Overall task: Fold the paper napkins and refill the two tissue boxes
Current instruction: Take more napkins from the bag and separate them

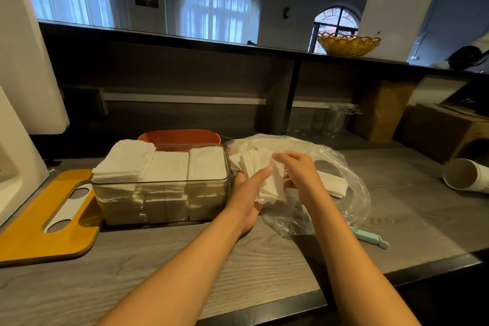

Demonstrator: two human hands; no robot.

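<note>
Both hands' fingers (pixel 264 171) pinching a thin white paper napkin (pixel 272 185) over the crinkled clear plastic bag (pixel 344 193), beside the nearly full clear tissue box (pixel 161 201); likely tearing if tugged unevenly.

Dim, warm indoor light; cool blue daylight glows through curtained windows (pixel 211 8) at the back. Soft shadows lie under the forearms on the worktop (pixel 185 259). Strong wide-angle bending at edges. Hands slightly motion-blurred; background soft.
</note>
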